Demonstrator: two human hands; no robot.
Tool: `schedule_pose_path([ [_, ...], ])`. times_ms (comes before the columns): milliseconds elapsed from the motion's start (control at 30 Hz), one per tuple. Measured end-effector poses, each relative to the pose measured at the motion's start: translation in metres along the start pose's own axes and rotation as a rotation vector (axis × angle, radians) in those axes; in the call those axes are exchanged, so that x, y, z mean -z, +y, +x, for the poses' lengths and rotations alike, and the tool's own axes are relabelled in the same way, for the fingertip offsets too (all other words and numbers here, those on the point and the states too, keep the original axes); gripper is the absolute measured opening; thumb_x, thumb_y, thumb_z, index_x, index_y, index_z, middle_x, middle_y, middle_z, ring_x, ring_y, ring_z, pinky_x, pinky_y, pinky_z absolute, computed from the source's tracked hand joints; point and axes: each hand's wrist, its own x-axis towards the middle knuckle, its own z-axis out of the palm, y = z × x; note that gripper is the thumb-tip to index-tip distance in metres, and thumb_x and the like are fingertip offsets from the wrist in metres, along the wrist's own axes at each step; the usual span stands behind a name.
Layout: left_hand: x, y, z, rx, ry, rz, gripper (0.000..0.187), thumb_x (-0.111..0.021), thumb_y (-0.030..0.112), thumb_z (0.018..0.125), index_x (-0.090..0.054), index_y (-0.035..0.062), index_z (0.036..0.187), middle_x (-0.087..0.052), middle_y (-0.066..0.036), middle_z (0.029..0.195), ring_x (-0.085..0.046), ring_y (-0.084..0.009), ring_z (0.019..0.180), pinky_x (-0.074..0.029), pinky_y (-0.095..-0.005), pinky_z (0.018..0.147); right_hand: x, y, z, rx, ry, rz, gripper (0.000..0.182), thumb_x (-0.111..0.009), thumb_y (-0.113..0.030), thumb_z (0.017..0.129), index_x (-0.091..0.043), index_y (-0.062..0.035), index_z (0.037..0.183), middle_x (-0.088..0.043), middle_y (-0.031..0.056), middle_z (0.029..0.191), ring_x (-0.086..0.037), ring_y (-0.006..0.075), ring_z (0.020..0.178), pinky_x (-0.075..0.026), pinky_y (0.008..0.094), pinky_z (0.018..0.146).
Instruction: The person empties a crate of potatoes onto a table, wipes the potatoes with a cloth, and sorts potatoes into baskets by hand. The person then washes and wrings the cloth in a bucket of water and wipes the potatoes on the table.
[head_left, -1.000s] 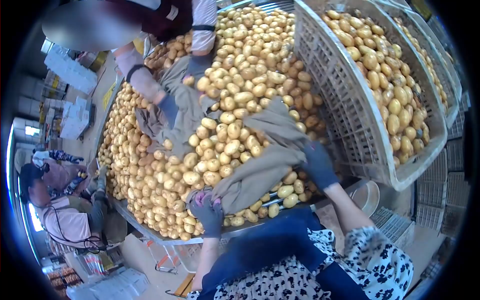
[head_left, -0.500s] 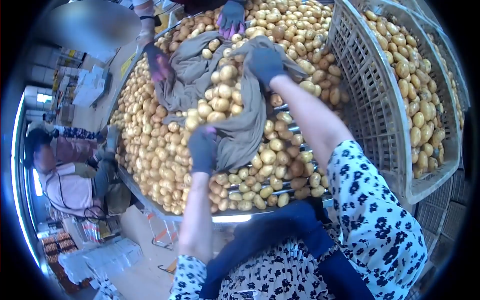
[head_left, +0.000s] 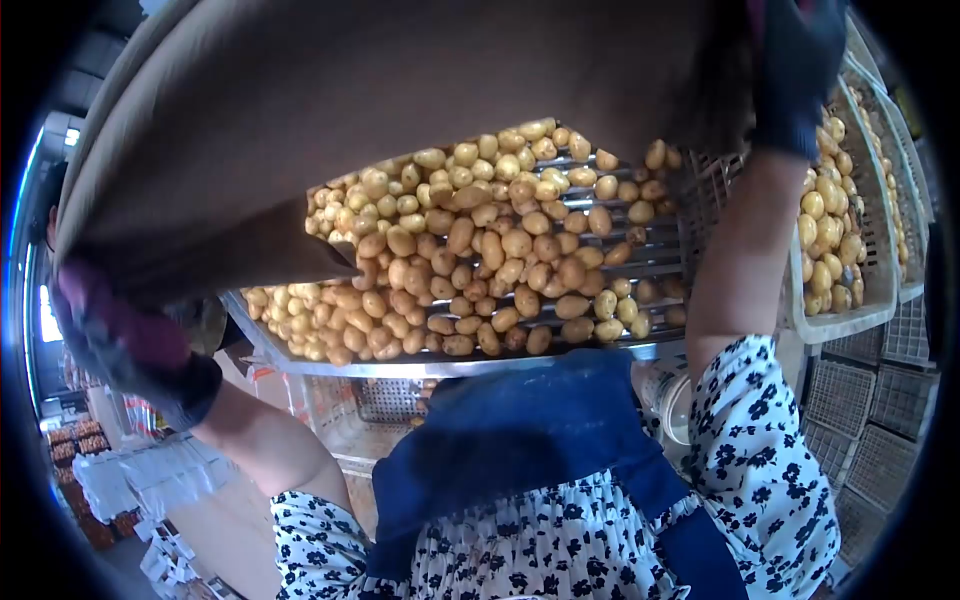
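A wide grey-brown cloth is stretched out between my two raised hands and hides the far part of the sorting table. My left hand, in a dark glove with a pink palm, is closed on its lower left corner. At the upper right, my gloved right hand grips the other side, though the frame edge cuts off part of its fingers. Below the cloth, many potatoes lie loose on the table's metal rollers.
Plastic crates filled with potatoes stand at the right. More stacked crates are lower right. A white bucket is beside my apron, under the table's metal front edge. Wrapped white bundles lie at lower left.
The cloth, bunched among the potatoes before, is now lifted and spread wide. My left hand has moved left and my right hand up and right. The co-workers are now mostly hidden.
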Motion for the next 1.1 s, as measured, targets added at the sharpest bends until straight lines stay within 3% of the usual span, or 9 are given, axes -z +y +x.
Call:
schedule_pose_path([
  [100,0.019,0.028,-0.053,0.237,-0.113,-0.426,0.043,-0.04,0.026,0.093,-0.04,0.0,0.127,-0.05,-0.018,0.122,-0.052,-0.0262,0.108,-0.042,-0.0369,0.094,0.104,0.033,-0.056,0.17,-0.602,-0.203,0.05,-0.047,-0.04,0.091,-0.052,0.0018,0.118,-0.06,0.0103,0.105,-0.057,0.0159,0.096,-0.044,0.0265,0.083],
  [300,-0.053,0.07,-0.252,0.598,-1.061,-0.705,0.031,-0.055,0.031,0.085,-0.058,0.0027,0.099,-0.06,-0.012,0.092,-0.056,-0.0277,0.093,-0.041,-0.0406,0.086,0.202,0.031,-0.261,-0.068,-1.544,-0.342,0.048,-0.062,-0.007,0.071,-0.054,-0.0113,0.117,-0.054,0.0156,0.114,-0.053,0.0342,0.102,-0.044,0.0431,0.086],
  [433,-0.123,0.11,-0.279,-0.129,-0.773,-0.002,0.03,-0.053,0.038,0.084,-0.058,0.0082,0.084,-0.058,-0.013,0.079,-0.055,-0.0316,0.076,-0.039,-0.0482,0.072,0.157,0.099,-0.291,-0.126,-1.374,-0.454,0.038,-0.058,-0.026,0.081,-0.05,-0.0094,0.114,-0.054,0.0166,0.102,-0.053,0.0347,0.093,-0.044,0.0443,0.079],
  [700,-0.141,0.087,-0.159,0.429,-0.744,-0.627,0.033,-0.052,0.037,0.087,-0.056,0.0045,0.083,-0.059,-0.019,0.077,-0.055,-0.036,0.069,-0.042,-0.0435,0.063,0.057,0.15,-0.164,-0.048,-1.029,-0.779,0.019,-0.038,-0.013,0.084,-0.056,-0.0065,0.088,-0.057,0.0183,0.091,-0.057,0.0358,0.085,-0.045,0.0432,0.072],
  [800,-0.09,0.073,-0.1,0.802,-0.514,-0.96,0.014,-0.052,0.018,0.089,-0.057,0.0074,0.095,-0.053,0.001,0.07,-0.049,-0.0054,0.06,-0.039,-0.0198,0.048,0.077,0.095,-0.123,0.159,-1.189,-0.81,0.031,-0.056,-0.028,0.077,-0.055,-0.0099,0.103,-0.056,0.0143,0.101,-0.053,0.0354,0.097,-0.044,0.0461,0.076],
  [900,-0.064,0.051,-0.069,0.537,-0.389,-1.123,0.024,-0.059,0.027,0.083,-0.057,0.0051,0.092,-0.056,-0.008,0.079,-0.054,-0.0162,0.064,-0.043,-0.0272,0.056,0.077,0.056,-0.172,0.271,-1.398,-0.059,0.072,-0.071,-0.039,0.062,-0.046,-0.012,0.123,-0.051,0.0121,0.115,-0.045,0.0353,0.109,-0.039,0.0484,0.086],
  [967,-0.024,0.06,-0.043,-0.175,-0.297,-0.42,0.028,-0.065,0.034,0.077,-0.059,0.0084,0.088,-0.056,-0.01,0.084,-0.056,-0.0252,0.071,-0.045,-0.0326,0.06,0.04,-0.033,-0.192,-0.051,-1.814,-0.19,0.093,-0.074,-0.037,0.062,-0.028,-0.0102,0.139,-0.034,0.0198,0.135,-0.027,0.0352,0.129,-0.019,0.048,0.106],
  [1033,-0.002,0.076,-0.048,-0.299,-0.381,-0.365,0.032,-0.071,0.037,0.071,-0.059,0.0113,0.086,-0.056,-0.009,0.084,-0.056,-0.0276,0.074,-0.046,-0.0331,0.058,0.044,0.001,-0.302,0.259,-1.331,-0.139,0.076,-0.066,-0.029,0.07,-0.032,-0.0118,0.136,-0.057,0.0141,0.11,-0.057,0.032,0.097,-0.029,0.0483,0.101],
  [1100,-0.007,0.078,-0.069,-0.402,-0.369,-0.333,0.03,-0.074,0.037,0.066,-0.058,0.0145,0.077,-0.051,-0.003,0.069,-0.054,-0.0232,0.066,-0.044,-0.0333,0.053,0.032,0.021,-0.342,0.242,-1.539,-0.437,0.048,-0.056,-0.021,0.078,-0.047,-0.012,0.125,-0.061,0.0104,0.101,-0.061,0.0284,0.088,-0.037,0.0464,0.095],
])
